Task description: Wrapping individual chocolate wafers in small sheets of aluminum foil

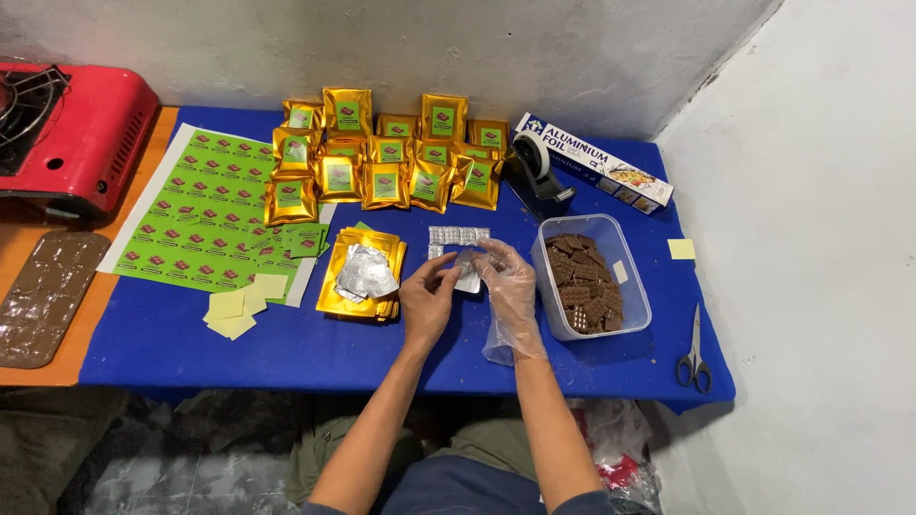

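Observation:
My left hand (428, 300) is bare and my right hand (508, 286) wears a loose clear plastic glove. Both hold a small piece of silver foil (467, 270) between the fingertips, just above the blue table cover (286, 343). A foil-wrapped bar (458, 235) lies flat just beyond my fingers. To the left of my left hand lies a stack of empty gold pouches (367, 286) with crumpled foil pieces (363, 274) on top. Right of my gloved hand stands a clear plastic tub (634, 286) filled with brown chocolate pieces (582, 286).
Several filled gold pouches with green labels (386, 157) stand at the back. A green sticker sheet (205, 210), yellow backing slips (239, 305), a tape dispenser (536, 172), a foil box (593, 162), scissors (695, 355), a red stove (67, 133) and a brown mould (43, 296) surround them.

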